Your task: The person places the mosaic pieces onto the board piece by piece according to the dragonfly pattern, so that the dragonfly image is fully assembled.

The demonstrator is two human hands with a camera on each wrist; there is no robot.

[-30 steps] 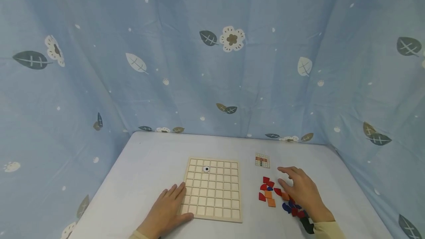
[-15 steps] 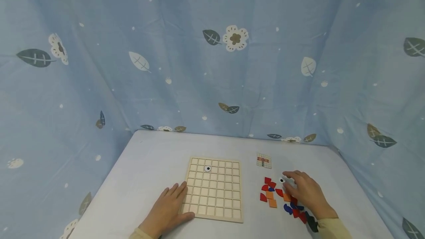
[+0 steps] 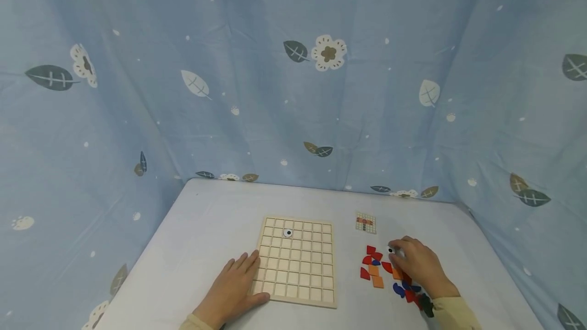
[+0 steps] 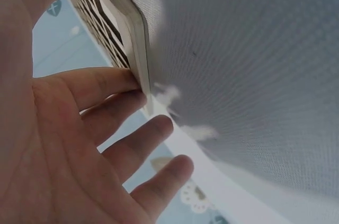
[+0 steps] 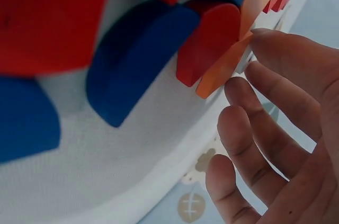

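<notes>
A wooden grid board [image 3: 297, 301] lies on the table, a white tile with a black dot, like an eye [image 3: 288, 233], in one of its upper squares. My left hand [image 3: 234, 286] rests at the board's lower left corner, fingers extended. The left wrist view shows the fingertips [image 4: 135, 81] against the board's edge [image 4: 139, 38]. Over on the right, my right hand [image 3: 419, 264] pinches a second eye tile [image 3: 391, 250] between thumb and index finger. Up close in the right wrist view, the tile is mostly hidden behind the thumb [image 5: 286, 49] and orange pieces [image 5: 225, 68].
A small pattern card [image 3: 366, 223] lies right of the board. Below it are scattered red quarter-round pieces [image 3: 365, 273], orange squares [image 3: 378, 282] and blue curved pieces [image 3: 398, 290], some under the right hand. A blue leaf-print curtain [image 3: 257, 116] hangs behind the table.
My right hand has come down to the second eye tile, and its thumb and index finger have closed on it. The left hand stays at the board; the head view shifts slightly.
</notes>
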